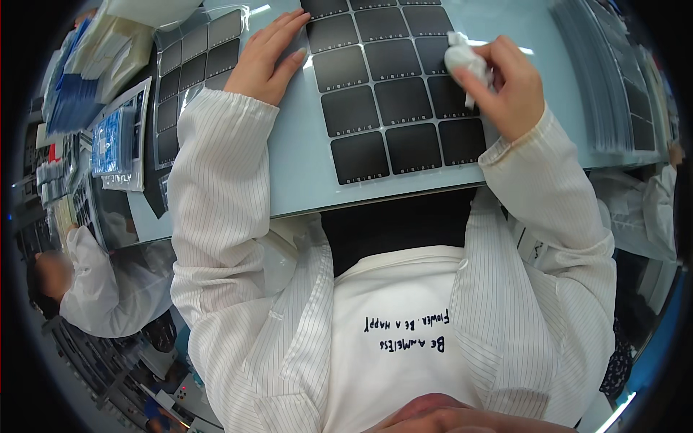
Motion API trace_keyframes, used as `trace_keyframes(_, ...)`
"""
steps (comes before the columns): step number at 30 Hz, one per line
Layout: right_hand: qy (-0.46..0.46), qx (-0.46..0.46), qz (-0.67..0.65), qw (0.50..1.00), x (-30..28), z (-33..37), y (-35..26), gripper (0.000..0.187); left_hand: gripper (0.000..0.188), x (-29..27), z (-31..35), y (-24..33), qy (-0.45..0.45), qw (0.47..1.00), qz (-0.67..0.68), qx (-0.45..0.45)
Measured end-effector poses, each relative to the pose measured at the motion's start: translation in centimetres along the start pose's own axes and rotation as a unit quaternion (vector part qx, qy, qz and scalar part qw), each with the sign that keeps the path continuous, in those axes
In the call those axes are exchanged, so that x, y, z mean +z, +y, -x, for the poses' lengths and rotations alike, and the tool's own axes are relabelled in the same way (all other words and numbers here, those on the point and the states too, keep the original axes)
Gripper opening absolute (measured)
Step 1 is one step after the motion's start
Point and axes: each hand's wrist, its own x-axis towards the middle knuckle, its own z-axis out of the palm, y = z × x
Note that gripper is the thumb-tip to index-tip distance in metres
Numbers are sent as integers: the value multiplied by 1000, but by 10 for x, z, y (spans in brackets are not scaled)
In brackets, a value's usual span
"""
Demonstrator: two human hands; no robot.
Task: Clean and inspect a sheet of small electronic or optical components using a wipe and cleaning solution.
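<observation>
A sheet of dark rectangular panels [351, 112], set in rows with pale gaps between them, lies flat on the glass-topped table in front of me. My left hand [268, 59] rests flat at the sheet's left edge, fingers stretched out and holding nothing. Over the right-hand column of panels, my right hand [514, 90] grips a crumpled white cloth [462, 59] between thumb and fingers. The cloth is against or just above the panels; I cannot tell which. The sheet's far end runs out of view.
Another sheet of dark panels [193, 68] lies to the left, beside a blue plastic-wrapped pack [114, 141] and stacked plastic bags [108, 54]. A tall stack of clear-edged sheets [603, 79] stands at the right. The table's front edge [303, 209] runs before me. A person in white [108, 296] sits at left.
</observation>
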Motion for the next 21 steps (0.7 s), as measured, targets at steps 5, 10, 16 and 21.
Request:
trace_keyframes(5, -222, -144, -107, 958, -11, 35, -61, 25, 49, -5, 5, 1, 3, 1000, -5, 13)
trace_keyframes(10, -153, -87, -148, 973, -20, 8, -1, 23, 48, -1, 4, -2, 10, 1000, -1, 13)
trace_keyframes(16, -147, -75, -104, 981, -29, 22, -16, 25, 46, -6, 1, 7, 18, 999, 31, 7)
trace_keyframes(21, -251, -116, -157, 948, -32, 31, -24, 24, 44, -8, 3, 14, 35, 996, 77, 20)
